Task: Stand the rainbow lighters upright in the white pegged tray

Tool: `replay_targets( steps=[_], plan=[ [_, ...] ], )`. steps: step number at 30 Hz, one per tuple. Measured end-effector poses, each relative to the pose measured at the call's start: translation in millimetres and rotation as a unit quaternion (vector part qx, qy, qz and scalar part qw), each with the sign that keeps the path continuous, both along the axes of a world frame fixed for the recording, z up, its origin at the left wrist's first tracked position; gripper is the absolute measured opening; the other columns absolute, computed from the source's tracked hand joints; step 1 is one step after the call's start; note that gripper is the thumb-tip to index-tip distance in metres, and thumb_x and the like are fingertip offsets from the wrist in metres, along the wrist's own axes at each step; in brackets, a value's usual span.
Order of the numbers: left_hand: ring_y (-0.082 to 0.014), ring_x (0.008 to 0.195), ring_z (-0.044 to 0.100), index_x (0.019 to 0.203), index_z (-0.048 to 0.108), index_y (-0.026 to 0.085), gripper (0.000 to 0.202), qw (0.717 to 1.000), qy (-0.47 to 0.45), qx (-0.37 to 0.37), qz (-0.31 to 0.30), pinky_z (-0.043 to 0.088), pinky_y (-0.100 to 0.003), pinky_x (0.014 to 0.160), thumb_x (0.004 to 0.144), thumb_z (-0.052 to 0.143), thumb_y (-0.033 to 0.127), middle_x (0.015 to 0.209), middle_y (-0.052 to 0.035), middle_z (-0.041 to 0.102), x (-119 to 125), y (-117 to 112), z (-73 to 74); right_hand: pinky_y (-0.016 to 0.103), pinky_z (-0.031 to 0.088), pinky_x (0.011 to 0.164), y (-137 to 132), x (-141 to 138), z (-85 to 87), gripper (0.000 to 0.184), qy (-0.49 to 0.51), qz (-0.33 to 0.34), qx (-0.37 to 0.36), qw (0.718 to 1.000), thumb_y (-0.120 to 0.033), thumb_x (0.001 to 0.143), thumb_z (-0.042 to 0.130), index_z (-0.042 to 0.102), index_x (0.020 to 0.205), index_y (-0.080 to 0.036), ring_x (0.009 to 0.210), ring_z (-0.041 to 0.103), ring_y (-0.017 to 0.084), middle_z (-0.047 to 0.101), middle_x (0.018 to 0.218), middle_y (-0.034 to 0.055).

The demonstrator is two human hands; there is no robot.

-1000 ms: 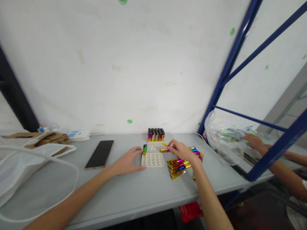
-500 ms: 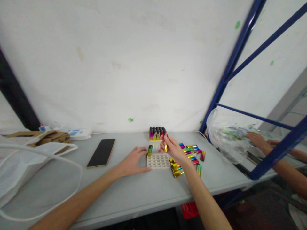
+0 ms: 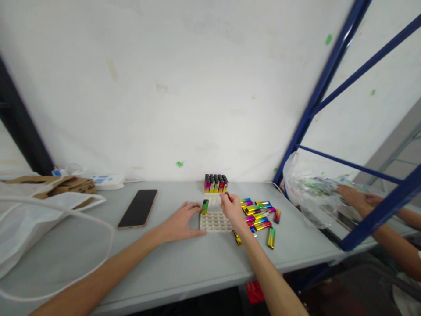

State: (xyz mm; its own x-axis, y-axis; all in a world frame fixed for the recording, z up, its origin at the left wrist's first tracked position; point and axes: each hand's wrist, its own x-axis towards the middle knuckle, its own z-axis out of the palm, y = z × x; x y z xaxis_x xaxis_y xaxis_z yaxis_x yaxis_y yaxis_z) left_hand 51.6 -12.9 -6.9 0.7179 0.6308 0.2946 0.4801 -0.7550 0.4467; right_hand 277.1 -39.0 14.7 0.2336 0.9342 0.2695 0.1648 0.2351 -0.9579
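Observation:
A white tray with round holes (image 3: 213, 221) lies on the grey table (image 3: 197, 259). One green-and-yellow lighter (image 3: 205, 206) stands in its far left corner. My left hand (image 3: 179, 224) rests flat on the table with fingers spread, touching the tray's left edge. My right hand (image 3: 232, 210) hovers over the tray's far right side, fingers pinched on a lighter that is mostly hidden. A loose pile of shiny rainbow lighters (image 3: 258, 213) lies just right of the tray. Behind it, a full tray of lighters (image 3: 215, 183) stands by the wall.
A black phone (image 3: 138, 208) lies left of my left hand. White bags (image 3: 49, 237) and brown cardboard (image 3: 62, 186) fill the left end. A blue metal frame (image 3: 329, 87) rises at right. Beyond it another person's hands (image 3: 351, 195) touch a clear plastic bag (image 3: 309, 193).
My right hand picked a lighter from the pile, lifted it, and has moved left and down over the tray's far right side. My left hand stayed at the tray.

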Motion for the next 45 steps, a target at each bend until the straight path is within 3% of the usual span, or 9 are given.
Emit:
replay_targets(
  steps=[6, 11, 16, 21, 24, 26, 32, 41, 45],
  plan=[
    [-0.0368, 0.139, 0.058, 0.134, 0.067, 0.022, 0.063, 1.0, -0.004, 0.006, -0.008, 0.038, -0.055, 0.126, 0.083, 0.086, 0.053, 0.145, -0.0148, 0.066, 0, -1, 1.5, 0.027, 0.023, 0.051, -1, -1, 0.2, 0.048, -0.062, -0.034, 0.021, 0.997, -0.064, 0.086, 0.054, 0.041, 0.061, -0.026, 0.054, 0.032, 0.012, 0.035, 0.056, -0.0048],
    [-0.0389, 0.142, 0.057, 0.137, 0.065, 0.022, 0.068, 1.0, 0.009, 0.001, -0.002, 0.023, -0.063, 0.132, 0.082, 0.088, 0.054, 0.149, -0.0158, 0.064, 0, 0, 1.2, 0.029, 0.025, 0.055, -9, -6, 6.5, 0.049, -0.132, -0.019, 0.028, 0.991, -0.065, 0.086, 0.05, 0.039, 0.059, -0.026, 0.056, 0.033, 0.013, 0.034, 0.057, -0.0045],
    [-0.037, 0.141, 0.057, 0.137, 0.066, 0.021, 0.066, 1.0, -0.003, 0.007, -0.011, 0.033, -0.056, 0.13, 0.085, 0.085, 0.057, 0.148, -0.0156, 0.064, -1, -1, 0.2, 0.03, 0.027, 0.058, -12, -7, 9.1, 0.05, -0.195, -0.048, 0.052, 0.978, -0.065, 0.092, 0.045, 0.04, 0.062, -0.025, 0.059, 0.039, 0.014, 0.039, 0.058, -0.0037],
    [-0.0372, 0.14, 0.058, 0.134, 0.068, 0.021, 0.065, 1.0, -0.021, 0.008, -0.011, 0.036, -0.057, 0.128, 0.083, 0.085, 0.058, 0.146, -0.0155, 0.065, -1, 3, -4.2, 0.029, 0.038, 0.066, -18, -6, 13.5, 0.041, -0.248, 0.042, 0.088, 0.964, -0.058, 0.107, 0.043, 0.055, 0.088, -0.023, 0.068, 0.052, 0.017, 0.055, 0.073, -0.0025],
    [-0.036, 0.137, 0.06, 0.134, 0.068, 0.022, 0.064, 0.999, -0.039, 0.013, -0.021, 0.043, -0.053, 0.124, 0.084, 0.085, 0.057, 0.143, -0.0149, 0.067, -2, 4, -6.0, 0.031, 0.045, 0.079, -23, -5, 19.5, 0.034, -0.307, 0.112, 0.132, 0.936, -0.047, 0.113, 0.039, 0.059, 0.101, -0.022, 0.084, 0.061, 0.019, 0.064, 0.09, 0.0026],
    [-0.0359, 0.135, 0.061, 0.133, 0.069, 0.021, 0.064, 0.999, -0.047, 0.016, -0.021, 0.045, -0.052, 0.122, 0.083, 0.085, 0.058, 0.141, -0.0153, 0.067, -3, 4, -6.7, 0.032, 0.045, 0.087, -25, -2, 23.7, 0.034, -0.357, 0.117, 0.161, 0.913, -0.046, 0.113, 0.044, 0.063, 0.099, -0.022, 0.095, 0.061, 0.021, 0.065, 0.099, 0.0058],
    [-0.0362, 0.136, 0.06, 0.135, 0.067, 0.019, 0.066, 0.999, -0.036, 0.013, -0.018, 0.045, -0.05, 0.123, 0.085, 0.084, 0.058, 0.145, -0.0165, 0.064, -3, 4, -6.6, 0.029, 0.036, 0.068, -22, 7, 25.2, 0.038, -0.416, 0.168, 0.112, 0.887, -0.047, 0.109, 0.058, 0.064, 0.083, -0.02, 0.069, 0.055, 0.016, 0.063, 0.074, -0.001],
    [-0.035, 0.134, 0.061, 0.138, 0.066, 0.021, 0.068, 0.999, -0.03, 0.0, -0.023, 0.046, -0.049, 0.122, 0.086, 0.082, 0.061, 0.144, -0.015, 0.064, -3, 1, -2.7, 0.029, 0.036, 0.069, -16, 4, 16.6, 0.039, -0.404, 0.136, 0.086, 0.901, -0.048, 0.108, 0.059, 0.07, 0.084, -0.02, 0.071, 0.057, 0.019, 0.068, 0.075, 0.0034],
    [-0.0354, 0.137, 0.06, 0.139, 0.065, 0.018, 0.07, 1.0, -0.02, -0.004, -0.02, 0.045, -0.048, 0.123, 0.085, 0.083, 0.06, 0.145, -0.0165, 0.063, -3, 2, -2.8, 0.027, 0.038, 0.069, -16, 7, 15.7, 0.036, -0.417, 0.174, 0.075, 0.889, -0.044, 0.11, 0.057, 0.072, 0.088, -0.02, 0.07, 0.06, 0.019, 0.071, 0.078, 0.0033]
  ],
)
